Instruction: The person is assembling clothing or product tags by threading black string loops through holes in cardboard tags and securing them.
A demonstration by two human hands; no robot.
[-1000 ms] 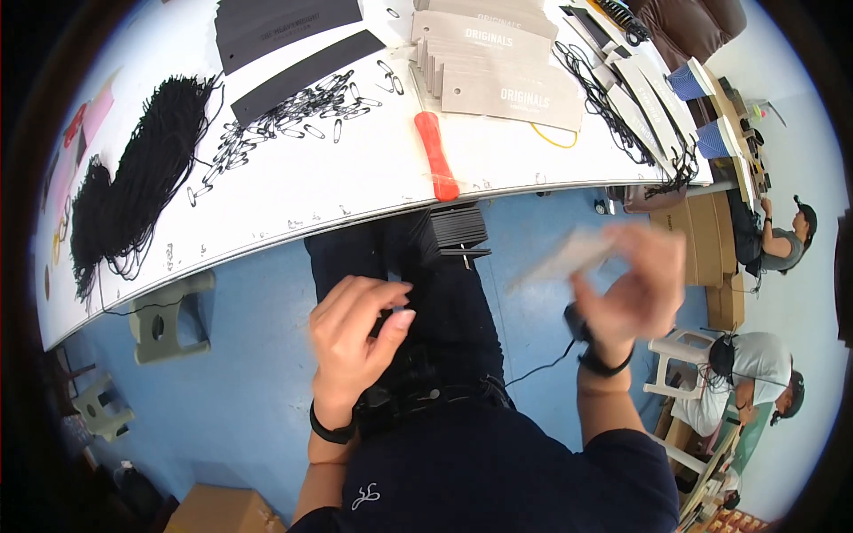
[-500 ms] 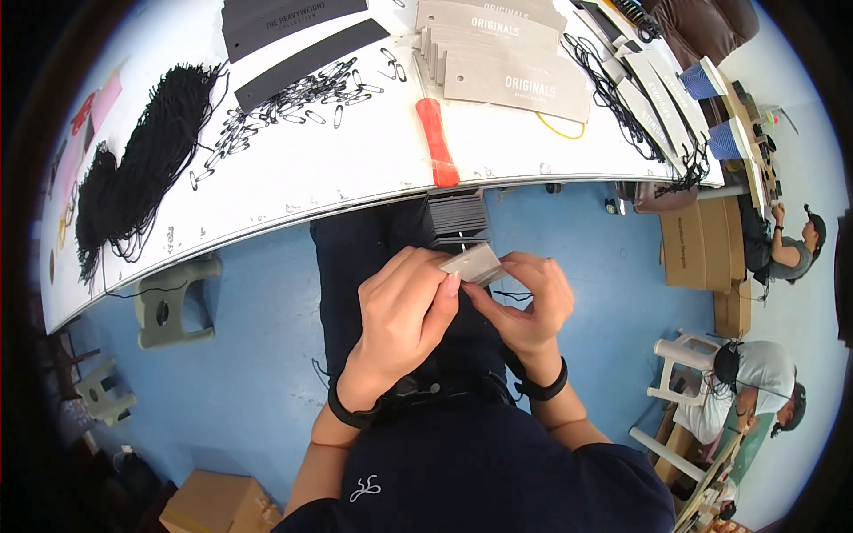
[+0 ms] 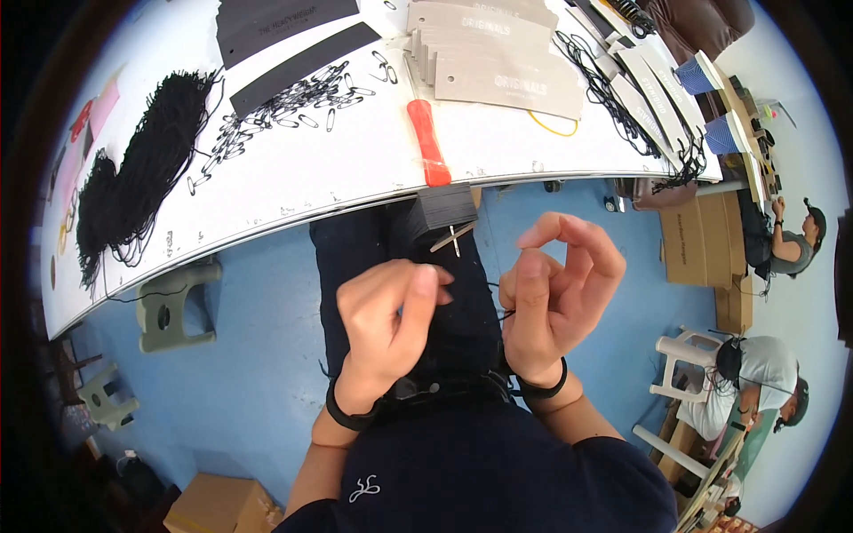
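Observation:
My left hand [image 3: 384, 315] is held over my lap, its fingers curled in and the thumb laid across them; whatever may be inside is hidden. To its right, my right hand [image 3: 566, 298] is raised with bent fingers, thumb and index finger apart. A thin black cord [image 3: 504, 314] shows at its inner side, seemingly caught under the lower fingers. Just beyond both hands, at the table's near edge, sits a thick stack of dark cards [image 3: 447, 208]. A thin pale stick [image 3: 456, 242] pokes out beneath it. Neither hand touches the stack.
On the white table [image 3: 355, 160] lie a red-handled tool [image 3: 428, 142], black safety pins [image 3: 284, 107], a black cord bundle [image 3: 147, 169], beige cards [image 3: 506, 75] and dark cards [image 3: 302, 67]. A grey-green stool [image 3: 178, 306] stands left. Two people [image 3: 769, 377] are at right.
The small light-grey card is no longer between my hands. They have moved apart, the right one rising to the right and turning palm inward. The dark card stack appears turned.

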